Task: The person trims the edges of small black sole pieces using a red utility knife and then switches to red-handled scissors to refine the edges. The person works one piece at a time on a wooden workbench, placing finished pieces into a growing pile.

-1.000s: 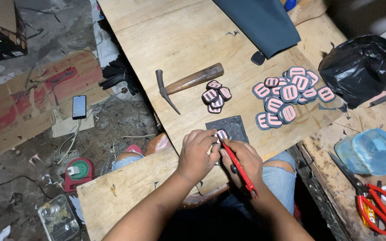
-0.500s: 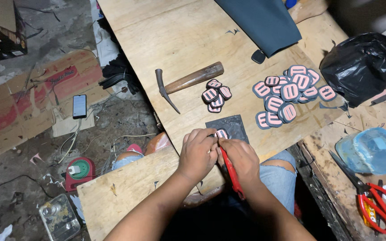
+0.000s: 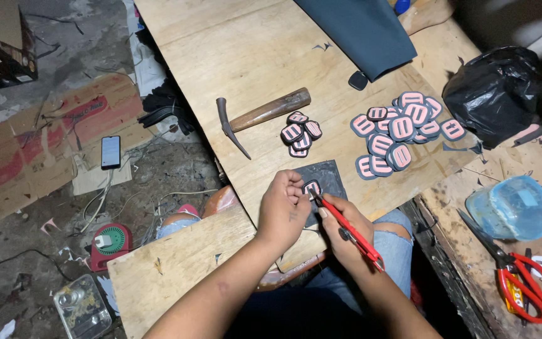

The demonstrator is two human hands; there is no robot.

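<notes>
A: Compared with half a second ago, the right hand [image 3: 340, 229] is sitting a touch lower and the red-handled cutter [image 3: 346, 227] is tilting more toward the piece. Left hand [image 3: 283, 210] is barely shifting.

B: Grip state?

A: Left hand is pinching a small pink-and-black patch [image 3: 312, 187] between thumb and fingertips, closed on it. Right hand is wrapped shut around the cutter, with the blade tip meeting the patch's lower right edge. The patch is hovering just over the dark cutting mat [image 3: 327, 179], which is lying directly under and beyond the grip.

B: Surroundings, big to small?

A: The plywood board [image 3: 252, 56] is carrying everything. Far beyond the grip a dark teal sheet [image 3: 362, 28] is draped over the board. Off to the right of it a black plastic bag [image 3: 494, 94] is sitting, and nearer on that side a clear blue container [image 3: 512, 207] and red scissors [image 3: 525, 282]. Beyond the grip, slightly left, a wooden-handled hammer [image 3: 261, 116] is lying. A phone [image 3: 110, 151] is lying on the floor, well left.

B: Progress?

A: Judging by the piles, trimming is well under way. The large pile [image 3: 399, 129], beyond and right of the grip, is holding roughly twelve patches; overlaps make it inexact. The small pile [image 3: 300, 133] straight beyond the grip is holding about four. Which pile is finished, I cannot tell. One patch is in hand.

B: Tool counts?

A: One hammer, one cutter, one pair of scissors, one mat.
</notes>
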